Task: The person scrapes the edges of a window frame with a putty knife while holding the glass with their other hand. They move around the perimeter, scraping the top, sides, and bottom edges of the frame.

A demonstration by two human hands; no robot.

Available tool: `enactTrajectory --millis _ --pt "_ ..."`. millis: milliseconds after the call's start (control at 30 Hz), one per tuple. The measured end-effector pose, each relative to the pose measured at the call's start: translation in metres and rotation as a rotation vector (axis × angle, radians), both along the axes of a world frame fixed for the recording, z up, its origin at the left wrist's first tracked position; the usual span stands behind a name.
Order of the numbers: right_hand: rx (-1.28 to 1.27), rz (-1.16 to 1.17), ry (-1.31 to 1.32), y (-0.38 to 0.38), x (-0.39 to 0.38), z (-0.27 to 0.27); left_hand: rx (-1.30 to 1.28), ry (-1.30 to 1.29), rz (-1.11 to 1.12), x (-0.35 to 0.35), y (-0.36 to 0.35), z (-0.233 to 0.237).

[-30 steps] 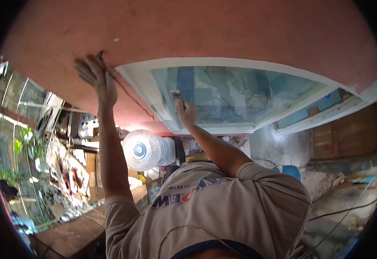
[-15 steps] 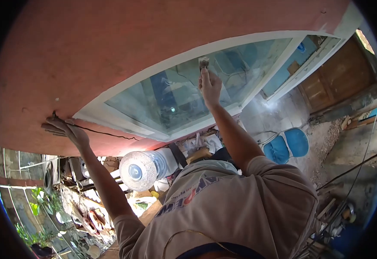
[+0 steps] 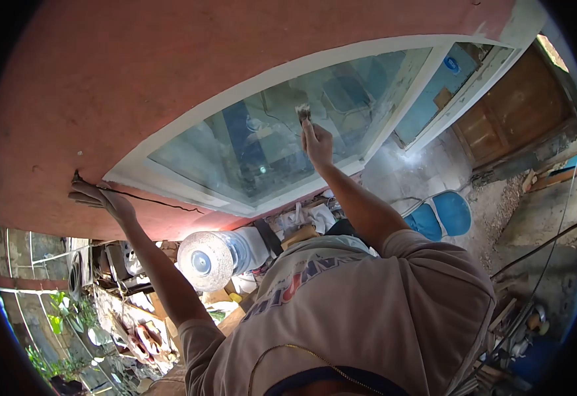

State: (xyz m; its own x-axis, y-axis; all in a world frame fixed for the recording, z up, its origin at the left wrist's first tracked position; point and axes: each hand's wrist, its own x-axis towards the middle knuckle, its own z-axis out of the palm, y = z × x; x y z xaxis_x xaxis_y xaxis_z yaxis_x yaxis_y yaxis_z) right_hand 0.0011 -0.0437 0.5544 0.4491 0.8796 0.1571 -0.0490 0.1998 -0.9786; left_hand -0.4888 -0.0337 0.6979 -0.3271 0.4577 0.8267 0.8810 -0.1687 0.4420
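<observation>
My right hand (image 3: 318,144) is closed around a small paintbrush (image 3: 303,111), its pale bristle end pointing up over the window glass (image 3: 282,142). A white frame (image 3: 252,89) surrounds the pane, which carries hazy smears and reflections. To the left, my left hand (image 3: 111,202) rests against the red-painted wall (image 3: 136,66) with its fingers stretched out. A dark cable (image 3: 150,198) comes out of a small hole by those fingertips and runs along the wall below the window.
Below the window stands a large clear water bottle (image 3: 204,261) among clutter. A blue chair (image 3: 450,212) is at the right, near a brown wooden panel (image 3: 503,109). Green plants (image 3: 57,310) grow at lower left. Cables (image 3: 545,254) cross the right side.
My right hand and the brush have shifted slightly down and left over the glass. My left hand stays on the wall, and the view has tilted a little.
</observation>
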Motion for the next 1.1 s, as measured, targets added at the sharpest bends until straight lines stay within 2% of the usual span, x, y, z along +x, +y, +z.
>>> enactTrajectory --millis 33,100,167,200,233,300,333,367,433,467,567,633,667,767,800,867,900,933,967,1000,1067,1100 --pt "-0.069 0.025 0.031 -0.004 -0.001 0.005 -0.016 0.042 -0.006 0.004 -0.004 -0.002" --pt "-0.068 0.026 0.058 0.006 -0.002 0.015 -0.031 -0.106 -0.095 0.016 -0.013 -0.011" --pt "0.124 0.024 0.1 0.024 -0.001 0.031 -0.034 -0.15 -0.116 0.018 -0.017 -0.019" --pt "0.094 -0.002 0.127 0.023 -0.003 0.028 -0.024 -0.18 -0.145 0.017 -0.017 -0.02" --pt "0.094 -0.002 0.126 0.017 0.002 0.016 -0.024 -0.181 -0.146 0.024 -0.023 -0.017" --pt "-0.17 0.044 -0.048 -0.001 0.015 -0.03 -0.044 -0.257 -0.259 0.049 -0.044 -0.01" --pt "-0.243 0.066 0.156 -0.002 0.018 -0.058 -0.075 -0.37 -0.231 0.053 -0.051 -0.018" --pt "-0.231 0.054 0.158 0.004 0.024 -0.055 -0.106 -0.452 -0.244 0.055 -0.06 -0.029" --pt "-0.053 0.027 0.111 0.014 0.043 -0.042 -0.109 -0.616 -0.285 0.066 -0.073 -0.063" --pt "-0.022 0.03 0.183 0.019 0.048 -0.003 -0.091 -0.699 -0.308 0.074 -0.082 -0.082" --pt "0.077 -0.057 0.166 0.031 0.055 0.015 -0.136 -0.917 -0.237 0.096 -0.098 -0.131" --pt "-0.025 -0.006 0.177 0.021 0.039 -0.062 -0.125 -1.064 -0.176 0.127 -0.106 -0.146" --pt "-0.195 0.077 0.313 0.004 0.027 -0.076 -0.148 -1.1 -0.211 0.136 -0.108 -0.157" --pt "-0.271 0.041 0.358 0.003 0.034 -0.046 -0.31 -1.143 -0.348 0.161 -0.11 -0.162" --pt "-0.153 -0.023 0.426 0.011 0.045 -0.011 -0.319 -1.041 -0.493 0.165 -0.112 -0.166" --pt "0.05 -0.06 0.575 0.038 0.075 0.021 -0.357 -0.943 -0.402 0.182 -0.107 -0.151" --pt "0.031 -0.049 0.607 0.036 0.077 0.02 -0.357 -0.955 -0.404 0.183 -0.1 -0.152" --pt "0.033 -0.055 0.623 0.031 0.066 -0.001 -0.385 -0.976 -0.402 0.184 -0.094 -0.152" --pt "-0.064 -0.002 0.532 0.021 0.048 -0.04 -0.41 -1.005 -0.399 0.188 -0.088 -0.155" --pt "-0.164 0.048 0.437 0.006 0.036 -0.064 -0.539 -1.038 -0.372 0.187 -0.08 -0.162" --pt "-0.226 0.055 0.54 -0.002 0.038 -0.048 -0.857 -0.952 -0.593 0.195 -0.078 -0.158" --pt "-0.165 0.0 0.515 0.01 0.052 -0.034 -1.1 -1.024 -0.534 0.205 -0.073 -0.149"
